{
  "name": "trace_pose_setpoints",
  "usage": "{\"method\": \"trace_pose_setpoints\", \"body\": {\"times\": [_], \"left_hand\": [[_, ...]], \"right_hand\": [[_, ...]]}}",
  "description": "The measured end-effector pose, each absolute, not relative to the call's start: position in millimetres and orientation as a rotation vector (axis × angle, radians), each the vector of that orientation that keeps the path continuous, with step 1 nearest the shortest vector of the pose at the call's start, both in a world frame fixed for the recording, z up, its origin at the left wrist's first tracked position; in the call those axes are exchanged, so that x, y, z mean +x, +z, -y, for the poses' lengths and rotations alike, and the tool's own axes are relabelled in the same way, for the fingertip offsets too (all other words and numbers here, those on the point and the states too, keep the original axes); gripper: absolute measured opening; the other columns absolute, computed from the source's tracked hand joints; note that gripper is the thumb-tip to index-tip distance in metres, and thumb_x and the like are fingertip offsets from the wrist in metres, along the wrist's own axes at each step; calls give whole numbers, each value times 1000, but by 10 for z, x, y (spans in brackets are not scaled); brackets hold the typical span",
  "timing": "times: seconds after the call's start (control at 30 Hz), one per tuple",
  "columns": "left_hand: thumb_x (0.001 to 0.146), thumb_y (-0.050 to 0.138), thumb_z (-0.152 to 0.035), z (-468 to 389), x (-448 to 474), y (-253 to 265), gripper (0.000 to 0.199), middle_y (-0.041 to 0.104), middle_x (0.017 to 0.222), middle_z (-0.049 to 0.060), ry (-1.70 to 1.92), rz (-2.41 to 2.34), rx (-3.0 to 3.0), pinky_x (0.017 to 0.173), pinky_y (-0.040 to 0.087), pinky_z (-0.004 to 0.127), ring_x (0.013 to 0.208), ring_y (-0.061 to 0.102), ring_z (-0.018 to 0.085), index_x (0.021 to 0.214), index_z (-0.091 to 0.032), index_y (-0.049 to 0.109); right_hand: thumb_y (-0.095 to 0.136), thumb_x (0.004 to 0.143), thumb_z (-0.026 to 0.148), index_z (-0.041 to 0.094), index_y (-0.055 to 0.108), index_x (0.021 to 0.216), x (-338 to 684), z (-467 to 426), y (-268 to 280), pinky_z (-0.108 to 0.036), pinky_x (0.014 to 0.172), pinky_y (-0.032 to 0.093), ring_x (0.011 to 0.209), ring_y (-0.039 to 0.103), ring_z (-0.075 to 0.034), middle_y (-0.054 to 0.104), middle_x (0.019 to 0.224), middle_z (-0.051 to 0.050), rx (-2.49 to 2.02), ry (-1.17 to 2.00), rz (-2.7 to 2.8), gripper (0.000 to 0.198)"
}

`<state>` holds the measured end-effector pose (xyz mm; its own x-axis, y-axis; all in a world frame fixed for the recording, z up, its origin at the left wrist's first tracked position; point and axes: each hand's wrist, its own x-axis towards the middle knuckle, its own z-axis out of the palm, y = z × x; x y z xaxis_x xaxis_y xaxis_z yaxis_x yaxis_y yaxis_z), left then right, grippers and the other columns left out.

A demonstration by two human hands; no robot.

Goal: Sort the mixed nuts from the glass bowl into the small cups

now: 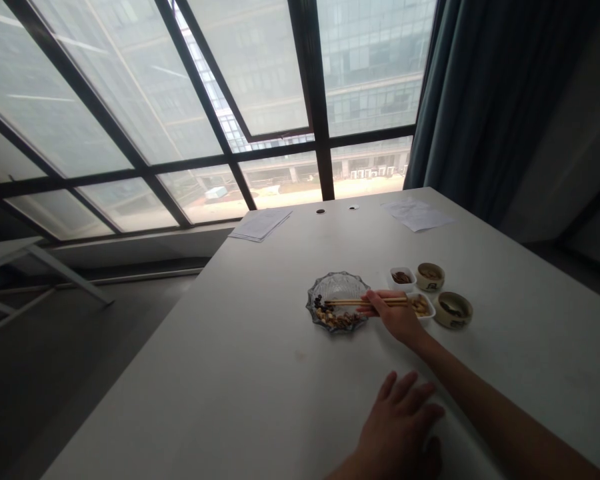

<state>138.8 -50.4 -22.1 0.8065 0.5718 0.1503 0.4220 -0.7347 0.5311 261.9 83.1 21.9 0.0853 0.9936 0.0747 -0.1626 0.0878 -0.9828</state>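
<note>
Nearest the camera, low in view, is the bare left hand (400, 417), palm down with its fingers loosely apart; whether it rests on the broad white smooth tabletop (220, 373) or hovers just over it, I cannot tell. Taking the scalloped clear-glass bowl (341, 288) as the centre of the dial, that hand lies at five o'clock. The bare right hand (391, 313) comes in from four o'clock and stands at three o'clock, fingers closed around a pair of slim pale wooden chopsticks (353, 303). The chopsticks run nearly level across the glass bowl, tips toward nine o'clock, beside a cluster of small dark rounded pieces (319, 302); whether they pinch one is too small to make out. Mixed brown and cream pieces (337, 319) lie along the bowl's near side, from about eight to five o'clock. Between two and three o'clock stand a white square plastic dish (395, 273) with dark brown pieces and, farther out, a small round beige ceramic bowl (430, 285). At three o'clock a second white dish (433, 309), partly hidden by the right hand, holds yellowish-brown pieces, and just beyond it is a larger round beige ceramic bowl (445, 321) with dark contents. Loose white paper sheets (263, 223) lie near ten o'clock, more crumpled white sheets (416, 214) toward two, and dark-framed glass windows (275, 67) rise past twelve.
</note>
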Motion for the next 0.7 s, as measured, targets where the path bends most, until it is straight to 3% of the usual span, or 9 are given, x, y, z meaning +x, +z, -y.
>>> {"method": "trace_pose_setpoints", "body": {"times": [0.27, 0.7], "left_hand": [[103, 52, -42, 501, 1396, -199, 37, 41, 160, -6, 407, -750, 2527, 127, 15, 49, 152, 27, 22, 138, -31, 51], [100, 57, -41, 485, 1401, -237, 38, 45, 158, -4, 436, -756, 2468, 126, 19, 52, 150, 32, 26, 137, -33, 53]], "right_hand": [[77, 69, 75, 16, 77, 76, 2559, -774, 235, -43, 71, 68, 71, 79, -33, 80, 82, -14, -1077, 1104, 984, 59], [82, 76, 60, 13, 78, 83, 3037, -442, 825, -36, 73, 69, 75, 80, -29, 80, 84, -14, -1080, 963, 879, 48]]}}
